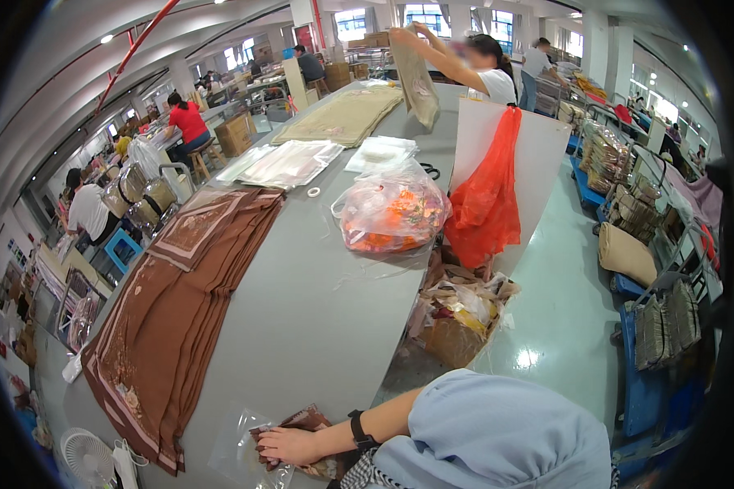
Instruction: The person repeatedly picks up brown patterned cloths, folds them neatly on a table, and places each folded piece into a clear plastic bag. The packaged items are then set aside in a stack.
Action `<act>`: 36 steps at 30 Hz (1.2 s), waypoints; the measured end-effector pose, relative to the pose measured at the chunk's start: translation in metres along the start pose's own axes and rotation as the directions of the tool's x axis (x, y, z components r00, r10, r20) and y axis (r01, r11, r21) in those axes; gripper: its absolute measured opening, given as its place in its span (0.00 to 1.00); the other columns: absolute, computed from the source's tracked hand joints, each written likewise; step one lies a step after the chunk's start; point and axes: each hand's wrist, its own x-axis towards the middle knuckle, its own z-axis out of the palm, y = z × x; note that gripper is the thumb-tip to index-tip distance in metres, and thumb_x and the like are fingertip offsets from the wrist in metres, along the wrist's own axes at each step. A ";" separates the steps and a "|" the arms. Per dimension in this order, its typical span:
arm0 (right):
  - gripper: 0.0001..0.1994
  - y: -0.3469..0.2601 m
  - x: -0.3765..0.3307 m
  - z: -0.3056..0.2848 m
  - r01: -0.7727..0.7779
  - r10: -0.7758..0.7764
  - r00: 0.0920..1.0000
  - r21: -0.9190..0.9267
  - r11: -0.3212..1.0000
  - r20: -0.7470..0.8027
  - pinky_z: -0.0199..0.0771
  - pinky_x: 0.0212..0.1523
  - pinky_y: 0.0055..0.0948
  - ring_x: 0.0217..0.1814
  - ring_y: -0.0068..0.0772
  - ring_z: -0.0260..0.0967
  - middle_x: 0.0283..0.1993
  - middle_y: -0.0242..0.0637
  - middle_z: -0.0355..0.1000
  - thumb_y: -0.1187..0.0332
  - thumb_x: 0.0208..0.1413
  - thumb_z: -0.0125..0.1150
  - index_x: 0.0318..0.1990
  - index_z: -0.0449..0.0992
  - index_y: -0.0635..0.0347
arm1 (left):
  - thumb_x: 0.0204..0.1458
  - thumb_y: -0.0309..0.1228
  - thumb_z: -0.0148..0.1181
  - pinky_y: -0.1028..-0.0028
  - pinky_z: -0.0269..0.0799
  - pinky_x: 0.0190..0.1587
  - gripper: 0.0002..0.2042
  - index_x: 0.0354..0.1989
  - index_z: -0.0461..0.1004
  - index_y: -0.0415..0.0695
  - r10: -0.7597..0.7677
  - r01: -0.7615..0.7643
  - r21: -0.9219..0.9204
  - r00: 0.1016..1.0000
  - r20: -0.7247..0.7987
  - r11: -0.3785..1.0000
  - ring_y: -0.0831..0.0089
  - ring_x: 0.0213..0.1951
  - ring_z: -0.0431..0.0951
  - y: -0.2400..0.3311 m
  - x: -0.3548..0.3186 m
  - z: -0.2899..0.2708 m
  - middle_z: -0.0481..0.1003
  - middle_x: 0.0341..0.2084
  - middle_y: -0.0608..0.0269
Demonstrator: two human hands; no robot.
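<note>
At the bottom of the head view, my right hand (289,446) lies palm down on a folded brown patterned scarf (308,418), fingers stretched out over it. A clear plastic bag (238,444) lies under and around the fingers; whether the cloth is inside it I cannot tell. My wrist carries a black band, and a light blue sleeve covers the upper arm. My left hand is outside the picture. Left of the hand spreads a layered stack of brown printed scarves (187,318), with a smaller folded piece (196,232) on top.
Farther up the grey table (302,326) are a tape roll (314,192), clear bags (289,165), a bulging bag with orange contents (391,216) and beige cloths (342,114). A co-worker (485,69) lifts a beige cloth. A filled carton (457,334) stands beside the table.
</note>
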 end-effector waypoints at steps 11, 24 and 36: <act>0.13 -0.035 -0.009 0.006 0.226 -0.202 0.974 0.388 0.893 -0.103 0.73 0.43 0.44 0.47 0.46 0.71 0.44 0.44 0.74 0.60 0.54 0.58 0.45 0.76 0.50 | 0.59 0.31 0.51 0.69 0.72 0.38 0.12 0.46 0.72 0.37 -0.015 0.017 -0.010 0.970 0.244 1.000 0.66 0.37 0.73 -0.024 0.063 0.029 0.75 0.37 0.55; 0.10 0.005 0.020 -0.004 0.212 -0.169 0.947 -0.135 0.968 0.273 0.66 0.48 0.37 0.47 0.39 0.68 0.41 0.36 0.72 0.64 0.40 0.61 0.31 0.78 0.57 | 0.55 0.31 0.48 0.51 0.55 0.62 0.23 0.60 0.66 0.40 -0.063 0.086 0.211 0.992 -0.113 0.974 0.44 0.58 0.64 0.036 0.039 0.050 0.67 0.56 0.42; 0.17 -0.012 0.053 0.029 0.233 -0.235 0.961 0.035 0.972 0.146 0.56 0.59 0.48 0.58 0.52 0.59 0.45 0.48 0.69 0.61 0.37 0.61 0.34 0.76 0.65 | 0.54 0.20 0.44 0.55 0.49 0.67 0.28 0.67 0.55 0.40 0.042 -0.040 0.013 0.974 -0.222 0.999 0.48 0.67 0.54 0.016 0.033 0.053 0.56 0.65 0.44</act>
